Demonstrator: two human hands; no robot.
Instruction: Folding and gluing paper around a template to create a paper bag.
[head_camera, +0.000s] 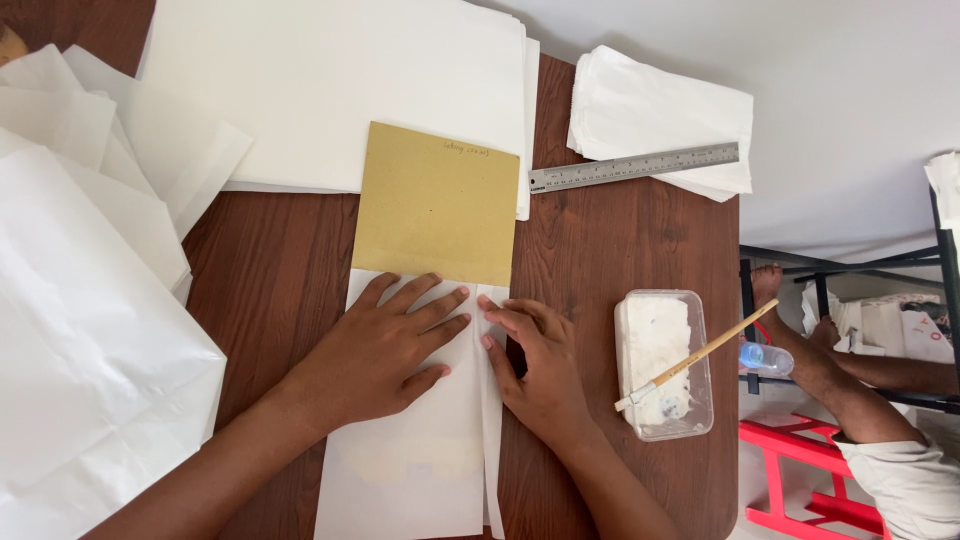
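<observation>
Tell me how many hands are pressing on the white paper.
2: the left hand lies flat on the folded white paper, and the right hand presses its right edge.

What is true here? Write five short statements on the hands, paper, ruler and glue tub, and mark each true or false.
1. Both hands press flat on the folded white paper sheet. True: left hand, right hand.
2. The tan square card lies under the paper. False: it pokes out beyond the paper's far edge.
3. The metal ruler is in the right hand. False: it rests on a white stack.
4. A wooden-handled brush lies across the clear plastic tub of white paste. True.
5. The tub sits left of the hands. False: right.
</observation>
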